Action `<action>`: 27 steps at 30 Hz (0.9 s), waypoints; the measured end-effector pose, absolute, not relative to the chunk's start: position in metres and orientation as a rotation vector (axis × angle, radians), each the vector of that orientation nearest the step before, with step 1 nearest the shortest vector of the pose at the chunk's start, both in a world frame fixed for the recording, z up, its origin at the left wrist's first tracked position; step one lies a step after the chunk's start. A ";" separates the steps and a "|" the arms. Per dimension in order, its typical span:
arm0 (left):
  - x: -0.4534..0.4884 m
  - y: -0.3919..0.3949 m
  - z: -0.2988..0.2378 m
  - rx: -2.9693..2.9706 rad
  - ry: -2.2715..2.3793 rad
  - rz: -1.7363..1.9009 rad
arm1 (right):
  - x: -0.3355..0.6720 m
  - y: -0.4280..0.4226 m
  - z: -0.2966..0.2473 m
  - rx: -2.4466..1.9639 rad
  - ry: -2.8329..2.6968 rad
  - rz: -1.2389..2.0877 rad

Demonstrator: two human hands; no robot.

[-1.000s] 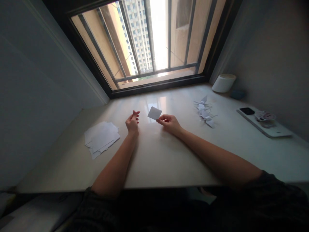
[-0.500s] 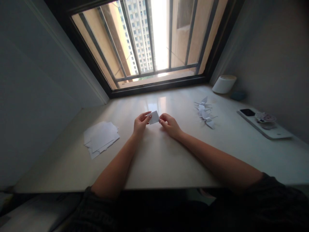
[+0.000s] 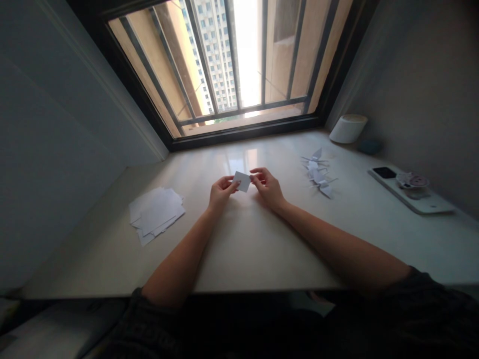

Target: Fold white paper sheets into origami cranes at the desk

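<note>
A small white paper square (image 3: 242,180) is held just above the pale table (image 3: 247,249), near its middle. My left hand (image 3: 220,192) pinches the paper's left edge with its fingertips. My right hand (image 3: 267,185) pinches the right edge, fingers curled over it. Both forearms reach in from the near edge. A loose pile of white paper sheets (image 3: 155,213) lies to the left of my left hand. Several folded white paper figures (image 3: 318,173) lie in a cluster to the right of my right hand.
A barred window (image 3: 232,65) runs along the far edge of the table. A white roll (image 3: 348,128) lies at the back right corner beside a small dark object (image 3: 368,145). A white tablet-like device (image 3: 411,195) with a phone and a sticker lies at the right.
A second ago only my right hand held the paper, with my left hand apart. My left hand moved in and took the left edge; both hands have since shifted slightly away from me.
</note>
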State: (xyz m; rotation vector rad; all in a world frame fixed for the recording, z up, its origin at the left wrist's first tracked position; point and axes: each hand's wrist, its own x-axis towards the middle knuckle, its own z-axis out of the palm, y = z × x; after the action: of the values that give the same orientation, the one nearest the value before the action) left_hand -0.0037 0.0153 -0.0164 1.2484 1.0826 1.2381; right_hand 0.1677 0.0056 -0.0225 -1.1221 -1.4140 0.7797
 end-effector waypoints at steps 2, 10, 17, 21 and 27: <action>-0.003 0.015 -0.016 1.208 1.088 1.280 | 0.168 0.004 -0.021 -1.045 -1.437 0.798; -0.001 0.010 -0.013 1.070 1.059 1.350 | 0.166 0.004 -0.024 -0.873 -1.644 0.861; 0.000 0.011 -0.015 1.108 1.051 1.335 | 0.169 0.011 -0.031 -0.884 -1.589 0.868; 0.000 0.012 -0.016 1.135 1.046 1.363 | 0.169 0.012 -0.031 -0.894 -1.551 0.930; 0.002 0.006 -0.013 1.237 0.992 1.381 | 0.169 0.009 -0.026 -0.903 -1.496 0.981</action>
State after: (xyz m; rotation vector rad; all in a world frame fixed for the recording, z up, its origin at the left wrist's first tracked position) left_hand 0.0018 0.0064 -0.0130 1.2368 0.9918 1.3815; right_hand 0.1690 0.0093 -0.0262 -0.9030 -1.4964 0.9806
